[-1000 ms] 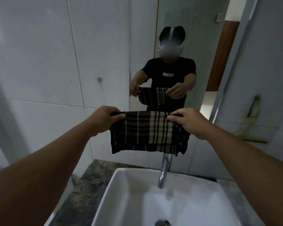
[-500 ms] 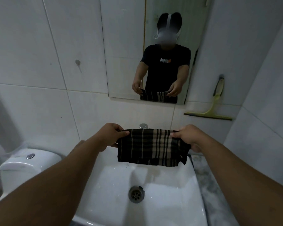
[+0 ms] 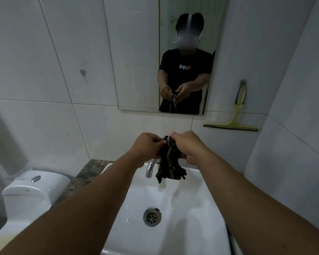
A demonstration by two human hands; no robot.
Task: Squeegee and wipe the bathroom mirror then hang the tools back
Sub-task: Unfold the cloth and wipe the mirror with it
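A dark checked cloth [image 3: 169,162] hangs bunched over the white sink [image 3: 197,205]. My left hand [image 3: 147,146] and my right hand [image 3: 186,144] both pinch its top, close together, just above the chrome tap [image 3: 150,169]. The mirror [image 3: 136,52] is on the tiled wall ahead and shows my reflection holding the cloth. A yellow-green squeegee [image 3: 234,118] hangs from a hook [image 3: 243,82] on the wall right of the mirror, blade down and level.
A white toilet cistern [image 3: 31,188] stands at the lower left beside a dark marble counter [image 3: 92,170]. A small wall hook [image 3: 82,72] sits left of the mirror. The side wall closes in on the right.
My hands have come together, so the cloth went from spread flat between them to gathered in a hanging bunch. The view has dropped lower over the sink.
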